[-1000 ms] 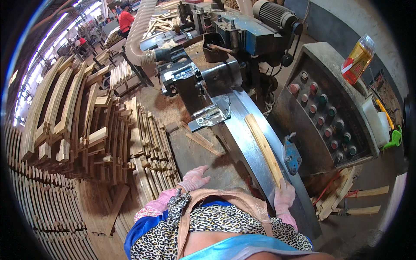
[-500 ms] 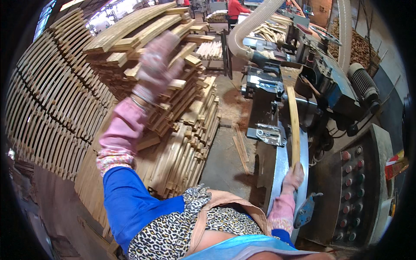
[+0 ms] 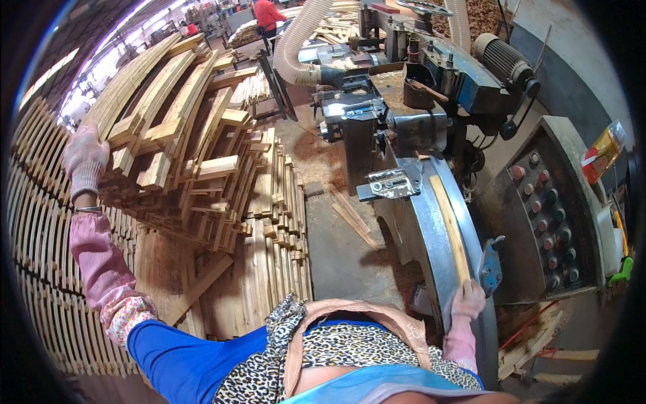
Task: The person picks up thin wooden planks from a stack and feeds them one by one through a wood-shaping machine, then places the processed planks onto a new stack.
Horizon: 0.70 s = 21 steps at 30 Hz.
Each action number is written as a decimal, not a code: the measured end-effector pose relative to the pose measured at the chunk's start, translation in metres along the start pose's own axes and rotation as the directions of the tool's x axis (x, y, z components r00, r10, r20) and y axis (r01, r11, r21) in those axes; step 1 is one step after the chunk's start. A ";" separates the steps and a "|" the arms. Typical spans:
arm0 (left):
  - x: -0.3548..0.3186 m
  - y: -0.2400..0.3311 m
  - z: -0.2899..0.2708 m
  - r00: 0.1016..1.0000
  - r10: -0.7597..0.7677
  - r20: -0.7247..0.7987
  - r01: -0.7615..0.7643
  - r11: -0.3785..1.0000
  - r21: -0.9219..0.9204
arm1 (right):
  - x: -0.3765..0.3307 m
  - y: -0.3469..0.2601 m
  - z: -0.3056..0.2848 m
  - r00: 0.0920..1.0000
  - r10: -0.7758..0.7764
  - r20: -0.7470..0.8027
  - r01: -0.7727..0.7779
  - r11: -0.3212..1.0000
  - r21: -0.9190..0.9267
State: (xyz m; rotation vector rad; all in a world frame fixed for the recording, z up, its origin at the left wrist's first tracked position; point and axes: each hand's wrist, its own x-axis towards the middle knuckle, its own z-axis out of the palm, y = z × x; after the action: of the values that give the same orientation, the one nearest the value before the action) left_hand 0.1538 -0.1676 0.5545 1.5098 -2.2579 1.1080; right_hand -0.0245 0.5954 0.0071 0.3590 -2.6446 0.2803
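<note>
My left hand (image 3: pixel 86 160), in a pale knitted glove, closes on the near end of a curved wooden board (image 3: pixel 121 87) at the outer side of a tall stack. Its fingertips are partly hidden at the board's end. My right hand (image 3: pixel 466 301) is closed around the near end of a narrow, slightly curved wooden strip (image 3: pixel 447 222). That strip lies along the curved metal bed (image 3: pixel 425 236) of a woodworking machine (image 3: pixel 417 124). The strip's far end stops just short of the machine's head. A blue clamp (image 3: pixel 491 273) sits right beside my right hand.
Stacked curved pieces (image 3: pixel 60 269) rise at the far left. A ribbed hose (image 3: pixel 299 44) and a motor (image 3: pixel 506 62) adjoin the machine. A button panel (image 3: pixel 545 215) stands at the right. Loose strips (image 3: pixel 353 219) lie on the floor. A person in red (image 3: pixel 268 15) is far back.
My left hand has swung left and down onto the stacked board's end. My right hand and the wooden strip have moved back toward me along the bed. The view has turned to the right.
</note>
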 end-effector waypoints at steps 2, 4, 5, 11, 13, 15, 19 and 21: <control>-0.005 -0.005 -0.008 0.999 -0.025 0.046 0.036 0.966 -0.256 | 0.055 -0.020 0.027 0.999 -0.043 -0.003 0.043 0.999 -0.030; -0.009 -0.014 -0.004 0.995 0.019 -0.101 -0.059 0.912 -0.406 | 0.109 -0.031 0.063 0.996 -0.075 -0.051 0.076 0.997 0.004; -0.019 0.004 -0.023 0.996 0.047 -0.074 -0.080 0.837 -0.541 | 0.132 -0.031 0.082 0.998 -0.055 0.006 0.055 0.997 0.052; -0.080 0.097 -0.014 0.998 0.029 0.054 0.055 -0.042 -0.998 | 0.211 -0.083 0.120 0.970 -0.009 0.244 -0.017 0.994 0.104; -0.126 0.194 -0.034 0.999 0.041 0.035 0.043 -0.227 -0.973 | 0.232 -0.090 0.129 0.955 0.098 0.279 -0.134 0.984 0.115; -0.188 0.278 -0.011 0.997 0.074 -0.038 0.002 -0.484 -0.875 | 0.253 -0.183 0.075 0.861 -0.080 0.503 -0.465 0.278 0.840; -0.359 0.423 0.004 0.875 0.214 -0.434 -0.346 -0.350 -0.871 | 0.204 -0.264 -0.017 0.905 -0.417 0.082 -0.188 -0.219 0.957; -0.407 0.434 -0.033 0.607 0.713 -0.351 -0.173 -0.313 -0.934 | 0.172 -0.231 -0.014 0.975 -0.129 0.178 -0.138 0.273 0.952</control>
State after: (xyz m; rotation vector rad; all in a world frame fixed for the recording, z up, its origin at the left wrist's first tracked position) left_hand -0.0430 0.2268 0.1528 -0.0686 -2.6661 -1.1330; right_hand -0.0992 0.3457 0.1303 0.7835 -2.2777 2.0350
